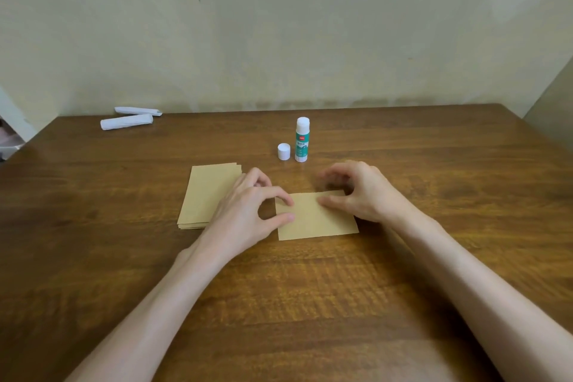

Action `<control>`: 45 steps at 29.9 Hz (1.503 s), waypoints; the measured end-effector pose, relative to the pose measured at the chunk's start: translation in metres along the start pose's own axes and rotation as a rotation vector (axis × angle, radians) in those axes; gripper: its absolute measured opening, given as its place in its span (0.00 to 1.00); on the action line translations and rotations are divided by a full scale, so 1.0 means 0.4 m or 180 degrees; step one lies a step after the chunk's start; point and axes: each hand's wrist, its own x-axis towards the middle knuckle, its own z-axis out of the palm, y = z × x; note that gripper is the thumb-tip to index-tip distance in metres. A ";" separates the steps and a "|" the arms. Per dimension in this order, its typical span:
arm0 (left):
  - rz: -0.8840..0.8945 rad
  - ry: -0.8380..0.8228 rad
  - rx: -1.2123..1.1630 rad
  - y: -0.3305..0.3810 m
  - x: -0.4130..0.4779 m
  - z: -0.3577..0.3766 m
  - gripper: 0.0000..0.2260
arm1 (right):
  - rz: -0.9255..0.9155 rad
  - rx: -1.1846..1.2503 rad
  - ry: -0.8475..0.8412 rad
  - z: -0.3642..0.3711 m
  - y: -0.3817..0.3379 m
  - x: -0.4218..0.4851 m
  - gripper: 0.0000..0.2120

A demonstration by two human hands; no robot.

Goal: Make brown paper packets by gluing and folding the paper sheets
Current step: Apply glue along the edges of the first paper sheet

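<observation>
A small brown paper sheet (316, 220), apparently folded, lies flat on the wooden table (279, 304) in front of me. My left hand (245, 211) touches its left edge with the tips of the thumb and index finger, which curve into a ring. My right hand (366, 192) rests on the sheet's upper right part with one fingertip pressing the paper; its other fingers are raised and blurred. A stack of brown paper sheets (204, 192) lies to the left, partly under my left hand. The glue stick (302, 140) stands upright and uncapped behind the sheet, its white cap (283, 151) beside it.
Two rolled white paper bundles (127, 121) lie at the table's far left near the wall. The table's far edge meets a plain wall (279, 25).
</observation>
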 end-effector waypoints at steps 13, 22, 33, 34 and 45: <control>0.0021 0.0300 -0.0158 -0.001 0.006 0.000 0.14 | 0.0185 0.0899 0.0964 0.067 -0.032 0.196 0.30; -0.0144 0.0212 -0.0334 -0.013 0.012 -0.025 0.18 | 0.0022 0.1108 0.1085 0.068 -0.036 0.184 0.22; -0.0208 -0.0124 -0.0108 -0.028 0.003 -0.054 0.22 | 0.0321 0.2811 0.0668 0.000 -0.060 -0.002 0.17; -0.0199 -0.0166 -0.0093 -0.028 0.002 -0.054 0.22 | 0.0341 0.2883 0.0619 0.001 -0.062 -0.008 0.18; -0.0057 -0.0257 0.0157 -0.021 0.006 -0.036 0.29 | -0.0966 0.1663 0.0268 0.072 -0.084 -0.017 0.11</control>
